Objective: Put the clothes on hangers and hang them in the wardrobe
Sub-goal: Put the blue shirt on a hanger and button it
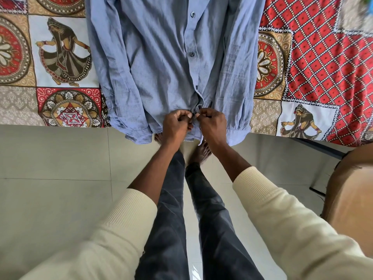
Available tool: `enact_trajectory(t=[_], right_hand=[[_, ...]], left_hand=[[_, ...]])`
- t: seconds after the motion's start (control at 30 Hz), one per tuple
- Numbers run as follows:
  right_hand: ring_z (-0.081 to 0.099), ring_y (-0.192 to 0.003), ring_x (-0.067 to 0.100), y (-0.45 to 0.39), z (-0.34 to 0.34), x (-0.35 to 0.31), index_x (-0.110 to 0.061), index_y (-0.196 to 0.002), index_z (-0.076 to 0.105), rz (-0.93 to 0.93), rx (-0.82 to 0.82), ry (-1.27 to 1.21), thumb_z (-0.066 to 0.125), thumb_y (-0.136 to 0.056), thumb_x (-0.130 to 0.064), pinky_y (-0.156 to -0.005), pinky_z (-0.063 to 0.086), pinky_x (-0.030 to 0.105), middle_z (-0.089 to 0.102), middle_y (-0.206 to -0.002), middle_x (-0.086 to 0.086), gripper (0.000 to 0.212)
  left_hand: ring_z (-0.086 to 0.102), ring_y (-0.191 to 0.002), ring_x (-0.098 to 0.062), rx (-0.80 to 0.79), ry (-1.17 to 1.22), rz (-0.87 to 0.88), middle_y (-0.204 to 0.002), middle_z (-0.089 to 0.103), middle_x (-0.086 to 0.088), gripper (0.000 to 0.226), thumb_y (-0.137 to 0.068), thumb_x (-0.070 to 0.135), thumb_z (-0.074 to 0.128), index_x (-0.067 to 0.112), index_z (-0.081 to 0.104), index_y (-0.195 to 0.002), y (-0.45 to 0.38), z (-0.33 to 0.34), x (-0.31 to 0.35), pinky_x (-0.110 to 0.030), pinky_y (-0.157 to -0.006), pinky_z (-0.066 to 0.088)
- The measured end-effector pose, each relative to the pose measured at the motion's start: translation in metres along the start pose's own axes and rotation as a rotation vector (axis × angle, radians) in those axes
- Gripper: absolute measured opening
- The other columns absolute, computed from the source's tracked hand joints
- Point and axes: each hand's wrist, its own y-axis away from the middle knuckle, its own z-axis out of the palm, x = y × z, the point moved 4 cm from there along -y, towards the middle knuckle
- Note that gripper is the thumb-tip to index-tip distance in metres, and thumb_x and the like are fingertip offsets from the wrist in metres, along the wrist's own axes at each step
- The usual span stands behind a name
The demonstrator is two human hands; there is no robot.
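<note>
A blue long-sleeved button shirt (161,63) lies face up on the bed, its hem hanging over the bed's near edge. Its upper buttons are fastened and the placket gapes near the bottom. My left hand (176,124) pinches the left side of the placket at the hem. My right hand (211,123) pinches the right side, right beside the left hand, around a lower button. The collar is cut off at the top of the frame, and no hanger shows.
The bed carries a patterned bedsheet (60,57) with red medallions and dancer figures, and a red checked cloth (323,63) at the right. Pale tiled floor (60,178) lies below, with my legs and bare feet. A brown rounded object (351,195) stands at the right.
</note>
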Motion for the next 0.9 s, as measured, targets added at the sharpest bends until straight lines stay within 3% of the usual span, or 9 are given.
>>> enact_trajectory(t=[0.1,0.2,0.33,0.43,0.53,0.67,0.8,0.9], right_hand=[[0.056,-0.063,0.018,0.001,0.001,-0.002,-0.014,-0.069,0.071,0.037,-0.006,-0.036,0.064,-0.084,-0.008,-0.062,0.045,0.031,0.069,-0.073,0.015,0.017],[0.066,-0.067,0.025,-0.001,0.004,0.000,-0.030,-0.059,0.070,0.070,-0.032,-0.087,0.067,-0.084,-0.011,-0.069,0.054,0.039,0.071,-0.069,0.006,0.032],[0.067,-0.069,0.021,0.001,0.004,0.003,-0.024,-0.067,0.074,0.106,-0.077,-0.132,0.068,-0.082,-0.014,-0.074,0.056,0.044,0.072,-0.070,0.004,0.019],[0.066,-0.068,0.023,0.000,0.000,0.002,-0.006,-0.076,0.074,0.127,-0.087,-0.175,0.066,-0.081,-0.010,-0.069,0.054,0.036,0.071,-0.074,0.010,0.010],[0.052,-0.066,0.021,-0.001,-0.002,0.006,0.013,-0.077,0.061,0.176,-0.084,-0.259,0.059,-0.077,-0.012,-0.066,0.041,0.034,0.058,-0.069,0.016,0.025],[0.053,-0.060,0.021,-0.003,-0.002,0.004,0.004,-0.066,0.064,0.151,-0.100,-0.226,0.065,-0.077,-0.012,-0.062,0.045,0.035,0.059,-0.061,0.015,0.019],[0.063,-0.057,0.031,-0.004,0.000,0.001,0.003,-0.068,0.065,0.051,-0.098,-0.105,0.068,-0.074,-0.020,-0.058,0.054,0.048,0.066,-0.067,0.025,0.024],[0.067,-0.061,0.028,-0.005,0.002,-0.002,-0.001,-0.067,0.067,-0.057,-0.082,0.042,0.068,-0.079,-0.018,-0.056,0.057,0.042,0.068,-0.063,0.011,0.021]], left_hand=[[0.063,-0.060,-0.008,0.050,0.046,0.016,-0.073,0.069,-0.003,0.009,-0.095,0.010,0.062,0.007,0.071,-0.092,0.003,-0.001,0.003,-0.019,-0.058,0.052],[0.065,-0.062,-0.007,0.069,0.002,0.040,-0.077,0.071,-0.003,0.010,-0.094,0.012,0.063,0.007,0.072,-0.095,0.005,0.000,0.003,-0.018,-0.060,0.052],[0.064,-0.058,-0.003,0.084,-0.012,0.018,-0.073,0.070,0.000,0.011,-0.095,0.012,0.062,0.009,0.072,-0.092,0.005,0.000,0.005,-0.016,-0.058,0.051],[0.065,-0.059,-0.004,0.075,-0.009,-0.017,-0.071,0.070,0.001,0.011,-0.094,0.012,0.063,0.012,0.072,-0.087,0.003,0.001,0.004,-0.018,-0.059,0.052],[0.069,-0.065,-0.013,0.075,0.044,-0.087,-0.072,0.073,-0.001,0.012,-0.089,0.010,0.067,0.015,0.075,-0.081,0.001,-0.001,0.003,-0.030,-0.069,0.059],[0.070,-0.063,-0.019,0.067,0.155,-0.176,-0.068,0.073,-0.006,0.013,-0.086,0.004,0.070,0.011,0.073,-0.076,0.001,0.000,0.005,-0.035,-0.071,0.059],[0.072,-0.067,-0.020,0.023,0.192,-0.206,-0.069,0.074,-0.007,0.019,-0.088,0.001,0.066,0.012,0.072,-0.074,0.002,0.003,0.009,-0.038,-0.076,0.060],[0.071,-0.065,-0.020,-0.013,0.202,-0.203,-0.069,0.073,-0.008,0.016,-0.090,0.009,0.067,0.010,0.073,-0.075,0.003,0.002,0.013,-0.035,-0.071,0.060]])
